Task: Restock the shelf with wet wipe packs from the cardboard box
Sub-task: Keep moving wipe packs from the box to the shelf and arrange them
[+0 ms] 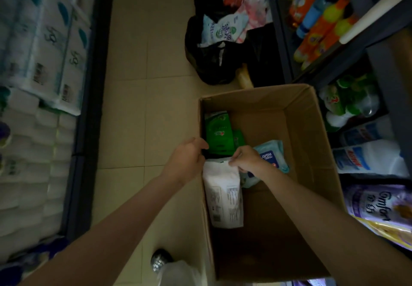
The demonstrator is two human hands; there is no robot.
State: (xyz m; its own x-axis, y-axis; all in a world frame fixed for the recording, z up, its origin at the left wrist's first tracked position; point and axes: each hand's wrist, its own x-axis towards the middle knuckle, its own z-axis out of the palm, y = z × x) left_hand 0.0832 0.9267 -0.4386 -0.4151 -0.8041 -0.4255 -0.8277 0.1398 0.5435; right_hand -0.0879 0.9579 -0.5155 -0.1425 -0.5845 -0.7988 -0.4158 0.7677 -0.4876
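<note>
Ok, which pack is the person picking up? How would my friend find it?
Look in the big cardboard box on the floor. Along its left wall stands a white pack with small print on it, which the right hand pinches at its top edge. The packs beside it are green and light blue; it alone is white.

A shop aisle, probably a small grocery — shelving at nine o'clock holds stacked tissue packs (pixel 42 63), shelves at two o'clock carry detergent bottles (pixel 321 25) and softener pouches (pixel 379 207), with a cardboard stock box (pixel 321 134) on the tiled floor (pixel 145 63).
</note>
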